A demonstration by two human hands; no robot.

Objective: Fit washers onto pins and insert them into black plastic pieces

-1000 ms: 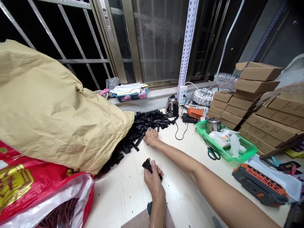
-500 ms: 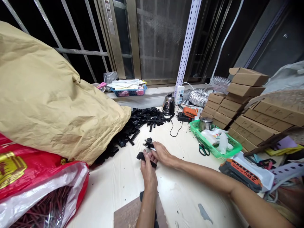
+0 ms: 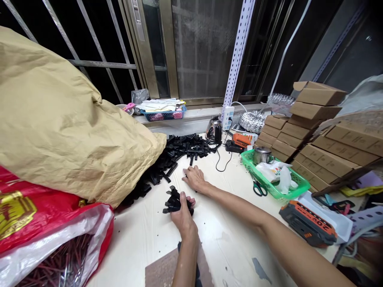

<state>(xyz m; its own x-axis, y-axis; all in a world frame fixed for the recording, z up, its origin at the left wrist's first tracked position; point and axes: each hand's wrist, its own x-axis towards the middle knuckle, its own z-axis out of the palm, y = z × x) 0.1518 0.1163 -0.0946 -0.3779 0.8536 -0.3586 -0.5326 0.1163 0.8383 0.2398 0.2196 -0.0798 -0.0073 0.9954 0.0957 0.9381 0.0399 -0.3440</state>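
Observation:
My left hand [image 3: 183,218] is closed around a bunch of several black plastic parts [image 3: 172,201], which fan out to the left of the thumb just above the table. Farther forward, my right hand [image 3: 195,178] is low over the tabletop with its fingers curled down. A dark bit of a black plastic part shows at its fingertips; the rest is hidden under the hand. Beyond both hands lies a heap of similar black plastic parts [image 3: 191,148], spreading left beneath a tan cloth or paper sack.
The tan sack [image 3: 74,119] and a red bag [image 3: 98,235] of long thin rods fill the left. On the right are a green basket [image 3: 305,187], scissors [image 3: 259,189], a battery pack [image 3: 308,225] and stacked cardboard boxes [image 3: 320,159]. A brown board [image 3: 161,269] lies nearest me.
My left hand has turned, and a fanned bunch of black parts now shows in it. My right hand has moved away from it, forward, and come down over the small black part on the table.

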